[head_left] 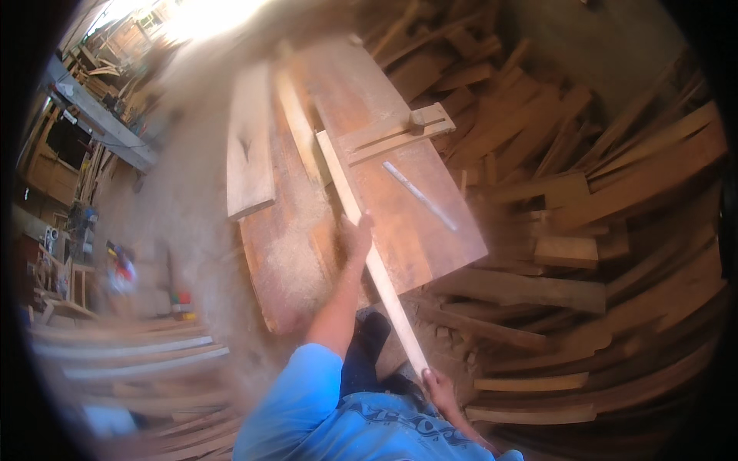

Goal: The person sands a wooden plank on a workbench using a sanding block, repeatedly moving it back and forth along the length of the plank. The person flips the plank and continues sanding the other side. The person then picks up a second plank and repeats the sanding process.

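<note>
A long, narrow wooden strip (387, 283) runs from the middle of a wooden saw table (403, 230) back past its near edge towards my body. My left hand (358, 233) grips the strip around its middle, over the table. Near the strip's close end, my right hand (438, 389) is closed on it beside my blue shirt. The strip's far end lies next to a slotted wooden fence (398, 135) with a block on it. To the left of the strip lies a blurred, lighter board (297, 124). Whether a blade stands by the strip, I cannot tell.
A wide plank (251, 144) lies along the table's left side, near a heap of sawdust (294, 268). A thin pale stick (421, 196) rests on the right part. Piled wood offcuts (565, 250) crowd the right. A person (121, 274) is blurred at the left, beyond stacked boards (144, 351).
</note>
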Tool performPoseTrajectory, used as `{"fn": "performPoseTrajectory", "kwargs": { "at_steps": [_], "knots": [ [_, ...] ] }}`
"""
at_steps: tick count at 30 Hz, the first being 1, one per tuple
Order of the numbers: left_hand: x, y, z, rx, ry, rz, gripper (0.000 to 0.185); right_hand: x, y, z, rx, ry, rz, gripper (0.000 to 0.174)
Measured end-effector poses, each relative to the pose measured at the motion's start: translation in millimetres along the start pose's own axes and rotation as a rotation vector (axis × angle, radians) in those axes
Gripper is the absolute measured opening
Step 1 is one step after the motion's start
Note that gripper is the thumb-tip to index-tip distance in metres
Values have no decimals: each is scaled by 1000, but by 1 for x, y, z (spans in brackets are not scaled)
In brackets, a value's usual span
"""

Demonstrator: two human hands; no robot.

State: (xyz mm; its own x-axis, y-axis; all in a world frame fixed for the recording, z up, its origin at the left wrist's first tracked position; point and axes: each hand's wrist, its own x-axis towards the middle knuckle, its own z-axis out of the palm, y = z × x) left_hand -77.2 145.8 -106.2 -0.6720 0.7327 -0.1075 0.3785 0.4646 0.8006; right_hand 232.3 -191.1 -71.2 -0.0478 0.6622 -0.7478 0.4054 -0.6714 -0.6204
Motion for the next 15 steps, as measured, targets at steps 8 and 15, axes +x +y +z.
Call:
{"fn": "performPoseTrajectory", "kwargs": {
  "at_steps": [8,15],
  "knots": [
    [15,1,4,105,-6,-25,81,0,-1,6,149,6,22,61],
    [12,13,-2,88,-35,-39,82,4,-1,8,162,29,62,65]
  ]
}}
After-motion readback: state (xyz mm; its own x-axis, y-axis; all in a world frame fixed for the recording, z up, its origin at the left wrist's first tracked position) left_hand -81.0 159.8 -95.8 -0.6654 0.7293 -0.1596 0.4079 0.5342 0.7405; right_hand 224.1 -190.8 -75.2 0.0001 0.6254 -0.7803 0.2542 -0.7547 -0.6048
